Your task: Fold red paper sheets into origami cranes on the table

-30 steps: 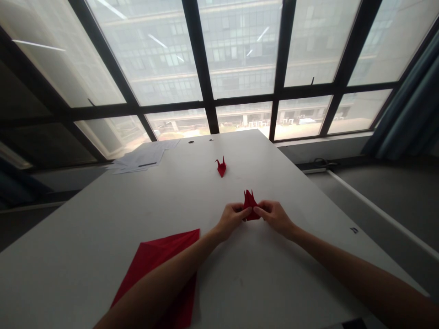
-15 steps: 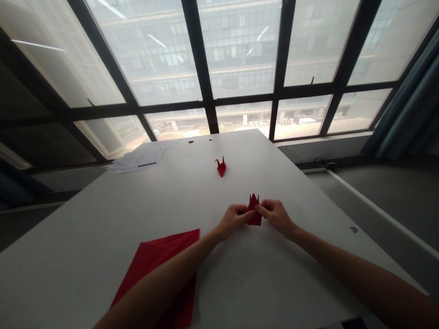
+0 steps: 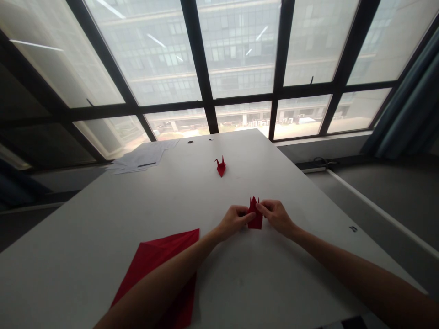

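A small folded red paper [image 3: 254, 221] with pointed tips at its top is held between my two hands over the white table [image 3: 164, 201]. My left hand [image 3: 236, 220] pinches its left side, thumb across the front. On its right side, near the top, my right hand [image 3: 274, 213] grips it between thumb and fingers. Farther back stands a red paper crane [image 3: 221, 168]. A large sheet of red paper [image 3: 154, 258] lies at the lower left, partly hidden under my left forearm.
White papers [image 3: 140, 156] with a dark pen [image 3: 147, 164] on them lie at the table's far left. Beyond the table are tall windows. A dark object [image 3: 355, 323] shows at the bottom edge, and a small dark mark [image 3: 353, 229] at the right edge.
The folded red paper has shifted slightly down toward me and tilted a little. My right thumb sits slightly higher on it.
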A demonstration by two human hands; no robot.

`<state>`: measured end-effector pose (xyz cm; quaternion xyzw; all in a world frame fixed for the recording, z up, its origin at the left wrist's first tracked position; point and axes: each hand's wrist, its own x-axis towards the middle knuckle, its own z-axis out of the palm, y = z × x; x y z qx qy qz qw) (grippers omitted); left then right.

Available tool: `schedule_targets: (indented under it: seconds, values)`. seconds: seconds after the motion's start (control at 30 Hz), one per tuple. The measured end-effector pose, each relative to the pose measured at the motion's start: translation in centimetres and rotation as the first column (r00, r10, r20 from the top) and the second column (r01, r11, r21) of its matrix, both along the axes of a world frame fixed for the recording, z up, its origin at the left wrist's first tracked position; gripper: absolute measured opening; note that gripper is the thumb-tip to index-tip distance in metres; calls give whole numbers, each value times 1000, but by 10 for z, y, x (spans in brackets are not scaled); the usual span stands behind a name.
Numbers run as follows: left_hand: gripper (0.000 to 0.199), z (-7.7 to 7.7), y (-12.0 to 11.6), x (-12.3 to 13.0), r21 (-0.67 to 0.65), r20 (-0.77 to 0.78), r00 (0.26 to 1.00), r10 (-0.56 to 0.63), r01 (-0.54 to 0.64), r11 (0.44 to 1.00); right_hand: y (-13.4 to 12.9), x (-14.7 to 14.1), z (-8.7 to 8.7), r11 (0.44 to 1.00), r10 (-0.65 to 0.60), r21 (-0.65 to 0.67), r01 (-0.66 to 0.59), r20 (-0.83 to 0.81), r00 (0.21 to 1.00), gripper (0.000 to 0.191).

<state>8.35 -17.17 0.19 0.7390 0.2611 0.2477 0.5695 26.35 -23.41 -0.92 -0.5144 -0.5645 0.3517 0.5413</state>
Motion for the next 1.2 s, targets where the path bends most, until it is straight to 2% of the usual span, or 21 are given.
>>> schedule_targets:
  seconds: [0.27, 0.47, 0.67, 0.9, 1.2]
  values:
    - [47, -2, 1, 1, -8, 18, 999, -32, 33, 999, 0, -1, 2, 1000, -22, -8, 23, 23, 999, 49]
    - [48, -9, 3, 3, -77, 93, 989, 111, -104, 992, 0, -2, -1, 991, 119, -71, -118, 10, 993, 40]
    - [45, -8, 4, 3, -160, 169, 971, 167, -140, 977, 0, -1, 1, 987, 127, -95, -131, -46, 991, 36]
    - [37, -9, 4, 2, -70, 163, 955, 249, -241, 968, -2, -2, 3, 982, 145, -120, -149, -40, 989, 33]
    - [37, -9, 4, 3, -78, 167, 963, 213, -203, 976, -4, -3, 6, 971, 183, -139, -195, -94, 979, 34]
